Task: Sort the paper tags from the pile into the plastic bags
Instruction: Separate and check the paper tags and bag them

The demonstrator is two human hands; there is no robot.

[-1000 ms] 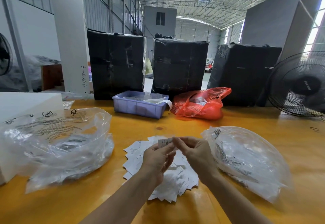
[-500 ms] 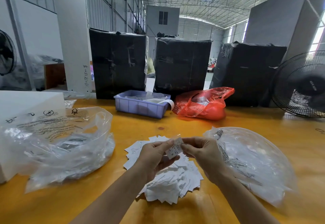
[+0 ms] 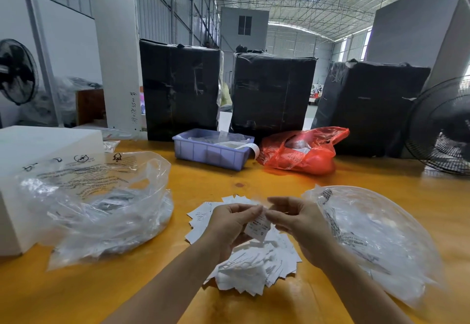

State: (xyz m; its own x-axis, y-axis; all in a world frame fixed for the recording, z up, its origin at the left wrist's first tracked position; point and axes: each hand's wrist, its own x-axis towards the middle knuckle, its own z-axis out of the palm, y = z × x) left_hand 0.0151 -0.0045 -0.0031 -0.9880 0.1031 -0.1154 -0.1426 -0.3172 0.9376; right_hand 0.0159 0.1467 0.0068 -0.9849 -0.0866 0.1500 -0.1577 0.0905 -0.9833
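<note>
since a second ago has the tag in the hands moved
Yes: the tag has dropped from the fingertips toward the pile, hanging lower between both hands.

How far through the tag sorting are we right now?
Partly done: the left clear bag and right clear bag look to hold some tags already. In hand: the left hand and right hand pinch one paper tag above the pile. Left: that pile, still thick on the table.

White tags (image 3: 244, 270), orange table (image 3: 203, 183), red bag (image 3: 300, 153).
</note>
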